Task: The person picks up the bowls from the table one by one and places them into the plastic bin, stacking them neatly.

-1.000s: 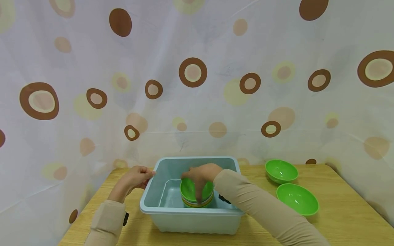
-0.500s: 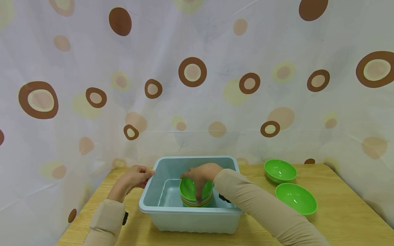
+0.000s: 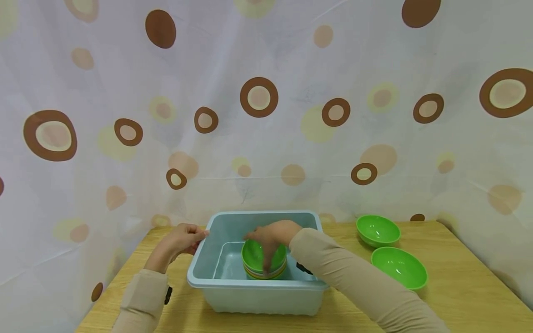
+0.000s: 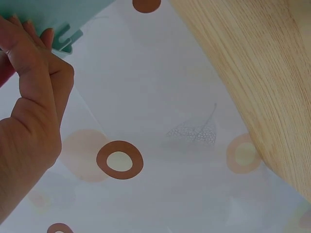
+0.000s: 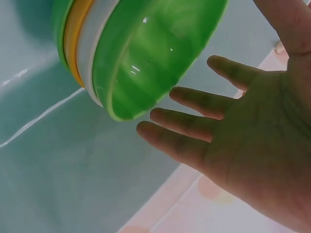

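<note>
No text, label, brand, number or sign could be read in any of the views. Only a pattern of brown, tan and yellow rings and dots was printed on the curtain (image 3: pixel 266 115) hung behind the worktop (image 3: pixel 458 286).

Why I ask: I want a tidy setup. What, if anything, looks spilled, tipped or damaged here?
Nothing stands out. The stack of bowls sits upright in the tub under the right hand; the left hand grips the tub's rim. Two green bowls rest upright on the table.
</note>
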The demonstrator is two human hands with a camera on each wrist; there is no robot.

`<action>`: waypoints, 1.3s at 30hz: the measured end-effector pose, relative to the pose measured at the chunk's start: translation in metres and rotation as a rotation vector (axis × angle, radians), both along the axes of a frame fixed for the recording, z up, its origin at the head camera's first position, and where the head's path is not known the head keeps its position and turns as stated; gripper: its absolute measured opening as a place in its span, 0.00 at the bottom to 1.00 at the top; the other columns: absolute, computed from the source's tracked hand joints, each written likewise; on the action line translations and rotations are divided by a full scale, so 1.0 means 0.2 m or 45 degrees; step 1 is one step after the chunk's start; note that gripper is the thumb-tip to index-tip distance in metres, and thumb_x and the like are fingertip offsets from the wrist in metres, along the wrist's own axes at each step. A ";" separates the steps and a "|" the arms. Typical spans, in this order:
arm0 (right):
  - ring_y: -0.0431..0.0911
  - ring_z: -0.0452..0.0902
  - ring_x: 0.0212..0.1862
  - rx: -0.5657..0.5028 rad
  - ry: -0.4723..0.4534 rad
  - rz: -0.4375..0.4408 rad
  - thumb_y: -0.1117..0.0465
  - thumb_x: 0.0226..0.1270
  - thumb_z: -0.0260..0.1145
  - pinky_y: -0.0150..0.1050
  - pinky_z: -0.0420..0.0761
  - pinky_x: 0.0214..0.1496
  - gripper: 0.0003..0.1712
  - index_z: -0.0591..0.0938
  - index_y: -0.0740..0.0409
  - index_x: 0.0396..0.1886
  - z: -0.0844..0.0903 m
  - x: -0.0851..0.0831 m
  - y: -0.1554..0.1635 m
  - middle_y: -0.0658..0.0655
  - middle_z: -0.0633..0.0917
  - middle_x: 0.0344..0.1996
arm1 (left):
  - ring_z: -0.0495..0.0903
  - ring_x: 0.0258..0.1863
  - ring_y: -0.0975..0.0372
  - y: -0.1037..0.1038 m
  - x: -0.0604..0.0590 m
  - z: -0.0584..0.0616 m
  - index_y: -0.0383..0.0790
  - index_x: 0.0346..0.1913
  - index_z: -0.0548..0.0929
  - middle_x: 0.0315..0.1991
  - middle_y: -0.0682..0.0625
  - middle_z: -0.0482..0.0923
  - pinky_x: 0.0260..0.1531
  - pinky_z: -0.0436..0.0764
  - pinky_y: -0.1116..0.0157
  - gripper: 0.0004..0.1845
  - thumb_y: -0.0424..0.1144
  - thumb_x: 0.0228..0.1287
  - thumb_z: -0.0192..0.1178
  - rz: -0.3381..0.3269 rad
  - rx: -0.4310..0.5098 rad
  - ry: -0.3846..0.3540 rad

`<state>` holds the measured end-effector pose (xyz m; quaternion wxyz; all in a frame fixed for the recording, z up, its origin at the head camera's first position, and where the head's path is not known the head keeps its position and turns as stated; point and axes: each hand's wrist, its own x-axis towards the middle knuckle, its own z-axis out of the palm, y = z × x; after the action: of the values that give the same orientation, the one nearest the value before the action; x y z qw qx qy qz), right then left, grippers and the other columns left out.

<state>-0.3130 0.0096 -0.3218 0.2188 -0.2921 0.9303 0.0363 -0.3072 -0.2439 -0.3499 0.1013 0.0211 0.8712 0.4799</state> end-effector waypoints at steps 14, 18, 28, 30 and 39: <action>0.49 0.63 0.68 -0.419 0.036 0.191 0.49 0.63 0.68 0.45 0.63 0.69 0.39 0.65 0.50 0.71 0.16 0.02 0.13 0.52 0.69 0.68 | 0.77 0.25 0.61 0.00 0.00 0.00 0.33 0.33 0.78 0.28 0.47 0.75 0.31 0.82 0.64 0.11 0.39 0.71 0.55 0.007 -0.001 -0.008; 0.52 0.69 0.64 -0.582 0.102 0.249 0.52 0.66 0.66 0.47 0.67 0.66 0.33 0.69 0.55 0.69 0.23 0.03 0.21 0.55 0.73 0.64 | 0.76 0.24 0.61 0.00 0.00 0.00 0.34 0.32 0.77 0.27 0.47 0.75 0.30 0.82 0.64 0.11 0.38 0.71 0.55 0.013 0.003 -0.003; 0.51 0.75 0.57 -0.824 0.306 0.262 0.55 0.68 0.64 0.49 0.76 0.57 0.27 0.73 0.60 0.64 0.29 0.06 0.44 0.58 0.78 0.57 | 0.77 0.24 0.61 0.00 -0.01 -0.01 0.34 0.31 0.77 0.26 0.47 0.75 0.30 0.83 0.64 0.12 0.38 0.71 0.55 0.025 -0.002 -0.005; 0.50 0.75 0.56 -0.855 0.350 0.250 0.56 0.68 0.64 0.49 0.77 0.55 0.26 0.74 0.60 0.63 0.29 0.06 0.49 0.57 0.79 0.56 | 0.77 0.24 0.61 0.00 -0.01 -0.01 0.34 0.31 0.77 0.26 0.47 0.75 0.30 0.83 0.64 0.12 0.38 0.71 0.55 0.027 0.006 -0.009; 0.51 0.76 0.52 -0.927 0.474 0.155 0.58 0.67 0.66 0.51 0.78 0.52 0.22 0.77 0.59 0.58 0.26 0.07 0.74 0.55 0.81 0.52 | 0.77 0.25 0.61 0.00 -0.01 0.00 0.33 0.33 0.78 0.27 0.47 0.75 0.30 0.82 0.64 0.12 0.39 0.71 0.55 0.029 0.004 -0.013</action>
<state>-0.2987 0.1580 -0.2706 -0.0734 -0.3934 0.8871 -0.2301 -0.3093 -0.2434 -0.3502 0.1003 0.0087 0.8701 0.4824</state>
